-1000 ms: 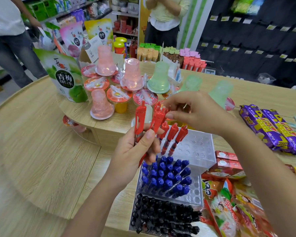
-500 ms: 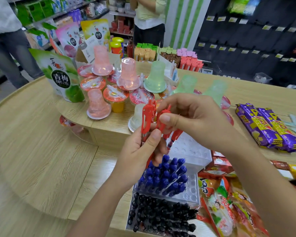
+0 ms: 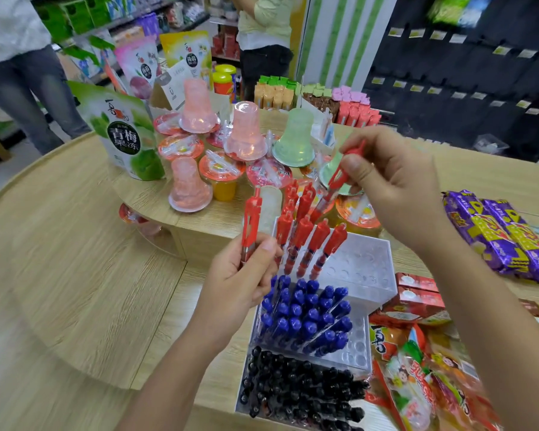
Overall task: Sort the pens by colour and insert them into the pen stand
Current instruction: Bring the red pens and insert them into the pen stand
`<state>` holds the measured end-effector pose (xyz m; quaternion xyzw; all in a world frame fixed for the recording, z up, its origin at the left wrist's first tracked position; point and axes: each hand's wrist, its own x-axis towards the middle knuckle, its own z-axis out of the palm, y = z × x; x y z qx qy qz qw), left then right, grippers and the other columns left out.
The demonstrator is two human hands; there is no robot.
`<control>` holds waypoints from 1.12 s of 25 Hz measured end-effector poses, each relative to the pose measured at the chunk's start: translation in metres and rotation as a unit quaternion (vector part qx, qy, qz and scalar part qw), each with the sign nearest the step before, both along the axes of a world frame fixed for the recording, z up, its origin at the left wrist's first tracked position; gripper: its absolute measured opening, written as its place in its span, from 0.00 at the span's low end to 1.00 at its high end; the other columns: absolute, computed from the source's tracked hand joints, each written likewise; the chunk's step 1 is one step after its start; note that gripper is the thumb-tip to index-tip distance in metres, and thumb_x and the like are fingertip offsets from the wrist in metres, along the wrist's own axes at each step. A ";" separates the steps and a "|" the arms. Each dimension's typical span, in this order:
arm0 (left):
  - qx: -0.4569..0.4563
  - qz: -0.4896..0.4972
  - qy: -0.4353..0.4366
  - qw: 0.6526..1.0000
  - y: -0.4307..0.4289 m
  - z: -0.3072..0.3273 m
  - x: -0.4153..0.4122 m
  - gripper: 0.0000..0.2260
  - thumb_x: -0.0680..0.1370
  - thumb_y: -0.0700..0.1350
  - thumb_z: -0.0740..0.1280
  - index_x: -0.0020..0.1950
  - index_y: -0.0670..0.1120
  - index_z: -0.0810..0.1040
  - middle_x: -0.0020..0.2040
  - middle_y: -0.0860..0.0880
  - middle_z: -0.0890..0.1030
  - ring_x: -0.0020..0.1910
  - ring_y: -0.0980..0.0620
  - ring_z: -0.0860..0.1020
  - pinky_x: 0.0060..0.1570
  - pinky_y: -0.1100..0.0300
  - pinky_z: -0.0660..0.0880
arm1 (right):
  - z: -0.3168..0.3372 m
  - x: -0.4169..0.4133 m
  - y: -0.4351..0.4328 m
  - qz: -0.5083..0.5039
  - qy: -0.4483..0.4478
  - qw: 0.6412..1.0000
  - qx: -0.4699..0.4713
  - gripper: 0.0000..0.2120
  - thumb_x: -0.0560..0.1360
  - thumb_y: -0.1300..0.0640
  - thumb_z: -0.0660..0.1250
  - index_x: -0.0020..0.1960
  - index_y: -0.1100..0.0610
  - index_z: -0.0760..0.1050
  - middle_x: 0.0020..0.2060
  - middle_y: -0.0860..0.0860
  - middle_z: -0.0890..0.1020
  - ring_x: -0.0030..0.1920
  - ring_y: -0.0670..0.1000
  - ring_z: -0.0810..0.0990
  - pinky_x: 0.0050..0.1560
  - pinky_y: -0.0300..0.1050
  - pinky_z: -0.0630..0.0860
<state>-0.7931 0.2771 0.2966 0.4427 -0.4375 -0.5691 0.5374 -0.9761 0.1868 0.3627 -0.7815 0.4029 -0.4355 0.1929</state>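
- On the pale wooden bench (image 3: 75, 244) stood a clear plastic stepped pen stand (image 3: 367, 265). Its far, highest step carried a cluster of red click pens (image 3: 305, 241) toward the left, with bare holes to their right.
- Middle step: blue-topped pens (image 3: 305, 315), packed close. Nearest step: black-topped pens (image 3: 299, 387), likewise packed.
- Held by the right hand (image 3: 395, 181): one loose red pen (image 3: 335, 178), pinched between thumb and fingers near its clip end. It was raised above and behind the red cluster, tip slanted down and leftward, clear of the stand.
- Held by the left hand (image 3: 240, 281): an upright red pen (image 3: 251, 219), fingers curled round its lower barrel, just left of the stand. Whether that fist enclosed further pens could not be told.
- Step in hand, as judged: seating the right hand's pen in a free hole of the red step.
- Handling note: the pen wanted righting to near upright, its tip led to a bare hole beside the seated red ones, then lowered straight until it bottomed.
- Risk, as judged: a slanted entry could knock the leaning neighbours or miss the hole. The left hand's pen was best held aside meanwhile.
- Colour check: red belonged on the far step only, apart from blue and black.
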 end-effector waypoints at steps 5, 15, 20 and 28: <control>0.010 0.004 0.015 1.000 0.004 -0.007 0.007 0.09 0.74 0.51 0.66 0.39 0.48 0.74 0.29 0.49 0.66 0.24 0.56 0.60 0.24 0.64 0.55 | -0.012 0.004 -0.005 0.055 0.059 0.997 0.014 0.05 0.75 0.58 0.64 0.50 0.54 0.74 0.38 0.45 0.77 0.37 0.46 0.78 0.39 0.42 0.79; -0.078 0.062 0.019 0.995 -0.011 0.006 0.003 0.12 0.78 0.54 0.55 0.46 0.50 0.75 0.36 0.55 0.76 0.35 0.59 0.72 0.38 0.66 0.71 | -0.016 0.003 -0.002 0.082 0.106 0.990 0.049 0.09 0.75 0.56 0.66 0.53 0.57 0.80 0.42 0.47 0.80 0.41 0.42 0.79 0.43 0.35 0.76; -0.170 0.095 -0.065 0.979 -0.063 0.055 0.017 0.11 0.78 0.56 0.57 0.47 0.56 0.78 0.35 0.56 0.70 0.32 0.60 0.66 0.35 0.63 0.62 | -0.004 0.005 -0.005 0.099 0.179 0.976 0.079 0.09 0.75 0.54 0.67 0.53 0.53 0.82 0.43 0.42 0.72 0.43 0.39 0.72 0.44 0.31 0.67; -0.288 -0.049 -0.205 0.934 -0.119 0.075 -0.005 0.02 0.78 0.41 0.65 0.49 0.47 0.75 0.41 0.54 0.79 0.39 0.62 0.78 0.40 0.64 0.76 | 0.005 -0.006 -0.001 0.096 0.105 0.976 0.163 0.06 0.75 0.56 0.68 0.51 0.53 0.81 0.43 0.49 0.81 0.43 0.44 0.79 0.45 0.35 0.75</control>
